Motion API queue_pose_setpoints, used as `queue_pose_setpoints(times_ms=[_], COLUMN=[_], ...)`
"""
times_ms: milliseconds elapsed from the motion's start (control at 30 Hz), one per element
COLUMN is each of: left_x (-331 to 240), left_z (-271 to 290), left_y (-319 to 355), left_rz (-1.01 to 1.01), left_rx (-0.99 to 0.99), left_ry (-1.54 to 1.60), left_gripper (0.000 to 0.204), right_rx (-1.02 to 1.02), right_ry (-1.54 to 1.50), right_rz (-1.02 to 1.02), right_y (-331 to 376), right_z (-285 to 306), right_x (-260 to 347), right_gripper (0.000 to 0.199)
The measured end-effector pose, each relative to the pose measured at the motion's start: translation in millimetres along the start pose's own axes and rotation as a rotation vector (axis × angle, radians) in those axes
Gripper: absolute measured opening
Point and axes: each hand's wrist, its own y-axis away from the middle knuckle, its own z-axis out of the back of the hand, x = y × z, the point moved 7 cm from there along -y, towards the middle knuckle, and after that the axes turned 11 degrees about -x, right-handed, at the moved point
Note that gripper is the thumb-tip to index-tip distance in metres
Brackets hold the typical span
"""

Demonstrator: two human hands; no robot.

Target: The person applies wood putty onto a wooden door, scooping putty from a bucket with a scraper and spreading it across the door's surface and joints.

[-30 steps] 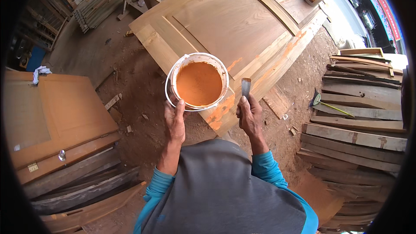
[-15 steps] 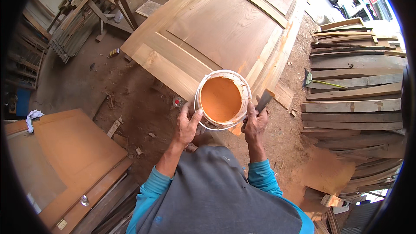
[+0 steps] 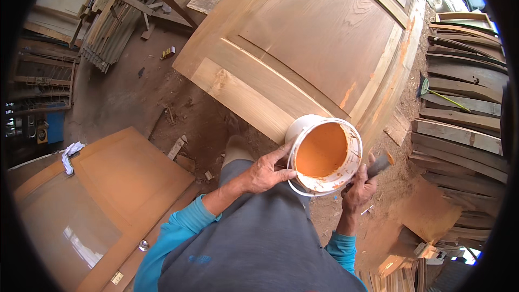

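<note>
Saw a broad panelled wooden door [image 3: 308,38] reaching away beyond the white pail [image 3: 298,127], with pale, bare timber over most of panel, rails and frame: judged largely uncoated, with far more surface left than done. Noted stacked boards [image 3: 459,130] well to the right of the pail, and to its left a second door [image 3: 140,170], orange-brown around a greyer panel; could not tell whether part of the same work.

Found the pail itself raised at the near end of the first door, tipped to show its inside; could not tell whether touching the wood. Saw orange paste [image 3: 321,150] spread across the pail's inside, with smears up the wall: judged plenty left, depth unclear.

Found the left hand [image 3: 270,170] gripping the pail's left side, thumb at the rim. Found the right hand [image 3: 359,186] just right of the pail, fingers curled around a putty knife [image 3: 380,165]; could not tell whether also touching the pail. Saw the knife pointing away from the pail, orange at its tip, apart from the door: judged between strokes.

Lastly noted orange smears [image 3: 347,94] on the door beyond the pail, and more along its right-hand edge: judged the only part done, patchy and thin.
</note>
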Motion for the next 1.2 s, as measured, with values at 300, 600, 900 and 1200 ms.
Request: queue_pose_setpoints(times_ms=[300,600,900,1200], left_x=[26.6,-45.5,-10.6,8.3], left_z=[123.8,335.1,372.4,343.7], left_y=[-57.1,-108.6,-117.7,-149.1], left_rz=[0.26,-0.425,-0.563,-0.506], left_rx=[0.135,-0.52,-0.348,-0.344], left_ry=[-0.081,-0.889,-1.484,-1.411], left_gripper=[0.071,0.054,0.087,0.092], right_rx=[-0.438,-0.329,0.142,0.322], right_ry=[0.486,0.939,1.422,1.409], right_rz=[0.058,-0.045,0.259,0.348], right_y=[21.7,97.3,62.9,59.8], right_z=[7.4,-59.8,-130.0,-111.2], right_x=[25.1,83.2,91.4,72.3], right_gripper=[0.051,0.033,0.015,0.018])
